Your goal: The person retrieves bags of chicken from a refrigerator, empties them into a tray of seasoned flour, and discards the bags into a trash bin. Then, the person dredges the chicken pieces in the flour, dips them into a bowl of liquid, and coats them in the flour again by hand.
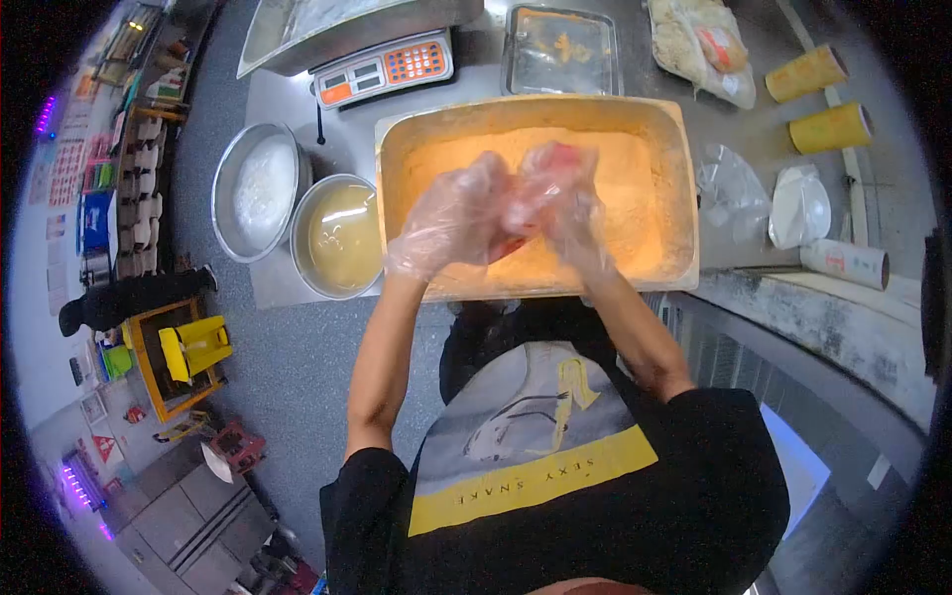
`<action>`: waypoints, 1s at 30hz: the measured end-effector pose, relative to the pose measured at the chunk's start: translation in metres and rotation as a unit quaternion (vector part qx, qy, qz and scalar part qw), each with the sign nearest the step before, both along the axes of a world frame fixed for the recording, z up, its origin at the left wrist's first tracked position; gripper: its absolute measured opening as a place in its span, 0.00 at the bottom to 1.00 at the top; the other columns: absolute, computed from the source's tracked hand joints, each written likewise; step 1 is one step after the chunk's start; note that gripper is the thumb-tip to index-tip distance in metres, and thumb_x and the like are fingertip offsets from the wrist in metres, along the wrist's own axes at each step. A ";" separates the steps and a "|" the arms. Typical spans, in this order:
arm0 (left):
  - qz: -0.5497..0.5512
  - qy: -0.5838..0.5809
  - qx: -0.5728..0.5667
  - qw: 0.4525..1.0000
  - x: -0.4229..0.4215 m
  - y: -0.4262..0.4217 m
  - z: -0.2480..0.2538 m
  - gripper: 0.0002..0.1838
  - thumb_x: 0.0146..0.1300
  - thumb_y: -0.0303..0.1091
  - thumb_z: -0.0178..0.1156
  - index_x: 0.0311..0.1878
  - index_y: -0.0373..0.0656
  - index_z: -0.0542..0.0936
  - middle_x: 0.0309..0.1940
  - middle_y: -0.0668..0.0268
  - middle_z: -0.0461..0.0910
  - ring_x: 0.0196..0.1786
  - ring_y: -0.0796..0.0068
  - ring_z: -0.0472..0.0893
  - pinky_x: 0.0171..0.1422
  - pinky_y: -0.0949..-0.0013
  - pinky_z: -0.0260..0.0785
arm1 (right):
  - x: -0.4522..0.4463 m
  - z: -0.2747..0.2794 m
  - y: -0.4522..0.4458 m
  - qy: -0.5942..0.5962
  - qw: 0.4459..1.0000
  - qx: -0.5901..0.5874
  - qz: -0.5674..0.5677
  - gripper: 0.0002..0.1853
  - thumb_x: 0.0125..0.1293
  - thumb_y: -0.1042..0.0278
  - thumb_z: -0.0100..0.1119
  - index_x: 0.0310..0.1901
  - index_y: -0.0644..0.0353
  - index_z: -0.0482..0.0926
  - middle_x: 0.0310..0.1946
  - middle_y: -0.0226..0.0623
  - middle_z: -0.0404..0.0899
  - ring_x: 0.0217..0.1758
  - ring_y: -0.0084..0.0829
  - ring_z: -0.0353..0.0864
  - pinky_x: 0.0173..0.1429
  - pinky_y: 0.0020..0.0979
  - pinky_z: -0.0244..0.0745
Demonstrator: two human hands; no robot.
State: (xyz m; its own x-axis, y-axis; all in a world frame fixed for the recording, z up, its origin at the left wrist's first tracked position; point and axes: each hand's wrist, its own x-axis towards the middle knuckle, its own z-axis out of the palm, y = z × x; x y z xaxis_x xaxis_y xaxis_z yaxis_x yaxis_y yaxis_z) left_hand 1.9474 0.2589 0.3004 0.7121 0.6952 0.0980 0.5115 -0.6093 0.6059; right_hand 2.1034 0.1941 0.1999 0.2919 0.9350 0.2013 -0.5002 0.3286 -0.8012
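My left hand (451, 213) and my right hand (573, 213), both in thin clear plastic gloves, are close together above a deep rectangular tub (686, 213). Their fingers are closed around a shiny reddish thing (535, 194), blurred and largely covered by the gloves, so its kind cannot be made out. Orange powder (630, 203) coats the tub's bottom and lies below both hands. Left of the tub, a round metal pot (332, 280) holds a cloudy yellowish liquid. Beside it stands a metal bowl (223, 213) with something white in it.
Behind the tub are an orange and white scale (387, 69) bearing a metal tray (367, 25), and a clear container (516, 84) with orange crumbs. Bagged food (709, 50), yellow film rolls (831, 129), a plastic bag (734, 183) and a white packet (799, 206) lie on the right.
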 end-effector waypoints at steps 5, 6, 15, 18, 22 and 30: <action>0.124 -0.020 -0.134 0.983 -0.008 0.008 0.027 0.22 0.60 0.35 0.65 0.58 0.46 0.75 0.27 0.55 0.78 0.31 0.62 0.81 0.38 0.59 0.73 | 0.014 -0.019 0.012 -0.008 0.987 0.159 0.021 0.28 0.73 0.45 0.51 0.63 0.58 0.67 0.58 0.35 0.72 0.65 0.31 0.68 0.71 0.38 0.63; 0.087 -0.024 -0.074 0.993 -0.005 0.010 0.033 0.21 0.62 0.35 0.65 0.58 0.46 0.76 0.29 0.58 0.80 0.32 0.67 0.81 0.38 0.63 0.73 | 0.023 -0.025 0.016 0.312 0.930 0.135 0.142 0.29 0.71 0.43 0.53 0.62 0.57 0.67 0.58 0.35 0.72 0.66 0.33 0.69 0.71 0.40 0.64; 0.211 -0.370 -0.387 0.818 -0.061 0.024 -0.016 0.21 0.64 0.32 0.60 0.60 0.42 0.76 0.50 0.64 0.81 0.45 0.74 0.80 0.52 0.69 0.74 | 0.068 -0.011 0.029 0.056 0.998 0.001 -0.005 0.25 0.71 0.48 0.51 0.60 0.59 0.74 0.62 0.39 0.74 0.65 0.40 0.72 0.70 0.43 0.67; 0.135 -0.481 -0.538 0.679 -0.064 0.029 -0.022 0.23 0.61 0.32 0.60 0.61 0.40 0.76 0.52 0.63 0.79 0.48 0.73 0.78 0.57 0.70 0.73 | 0.081 -0.030 0.030 0.246 0.963 -0.074 0.078 0.24 0.71 0.50 0.51 0.60 0.58 0.76 0.63 0.42 0.74 0.64 0.41 0.73 0.66 0.45 0.70; 0.103 -0.439 -0.373 0.811 -0.069 0.024 -0.023 0.32 0.59 0.38 0.64 0.66 0.37 0.71 0.58 0.59 0.76 0.57 0.65 0.77 0.63 0.63 0.71 | 0.090 -0.035 0.030 0.323 0.936 -0.110 0.089 0.23 0.70 0.50 0.54 0.59 0.57 0.77 0.62 0.44 0.74 0.63 0.39 0.74 0.64 0.46 0.72; 0.155 -0.396 -0.256 0.868 -0.072 0.026 -0.059 0.36 0.61 0.44 0.67 0.69 0.42 0.67 0.60 0.62 0.74 0.61 0.68 0.73 0.66 0.65 0.67 | 0.008 -0.018 0.001 0.232 0.926 -0.288 0.079 0.14 0.62 0.67 0.60 0.49 0.60 0.77 0.45 0.39 0.81 0.50 0.36 0.80 0.51 0.35 0.79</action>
State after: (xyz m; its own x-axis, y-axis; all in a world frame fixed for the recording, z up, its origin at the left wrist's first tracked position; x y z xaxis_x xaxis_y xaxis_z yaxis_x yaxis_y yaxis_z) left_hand 1.8758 0.2853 0.2417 0.3331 0.9383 0.0933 -0.0971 -0.0643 0.9932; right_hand 2.1111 0.1947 0.1821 0.0728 0.8871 -0.4558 -0.8395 -0.1922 -0.5082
